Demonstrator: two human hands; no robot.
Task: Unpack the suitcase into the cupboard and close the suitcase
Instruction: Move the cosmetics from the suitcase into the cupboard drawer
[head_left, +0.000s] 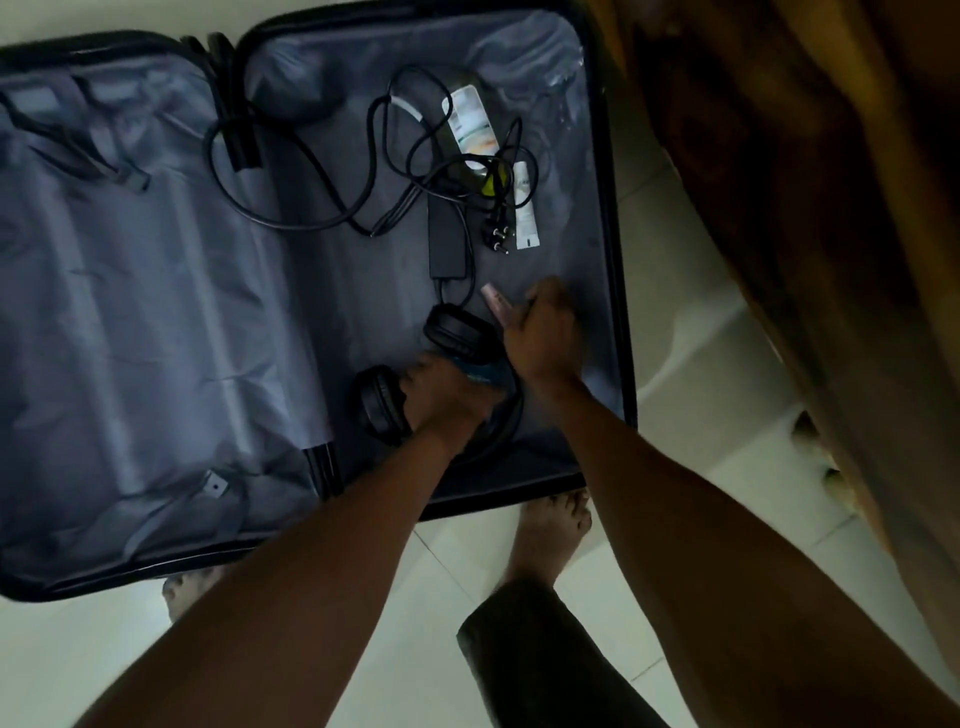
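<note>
Lying flat open on white tile floor (691, 364): suitcase (156, 312), both halves lined in grey fabric, black rim all round. Left half holds only loose straps w/ buckle (132, 179). Right half holds the remaining items. Near its front edge: black headphones (457, 332), one ear cup up by the right hand, other cup (376, 402) lower left, band curving under the wrists. Left hand (441, 392) down on the headphones btw the two cups, fingers curled, gripping something blue (483, 371) against them; can't tell exactly what the blue item is. Right hand (545, 332) just beside upper cup, fingers curled round a small pinkish tube (493, 304), tube end sticking out past the thumb side. Motion blur on both hands. Further back in same half: black power adapter brick (447, 239) w/ tangled black cable (291, 213) looping toward the hinge, 3-pin plug (498, 234) beside it. Dark bottle w/ white label (470, 127) lying under the cable loops, small white tube (524, 208) just right of plug. Outside the case: bare feet (550, 535) at front edge, dark trouser leg (530, 654), brown wooden furniture (810, 156) along the right.
</note>
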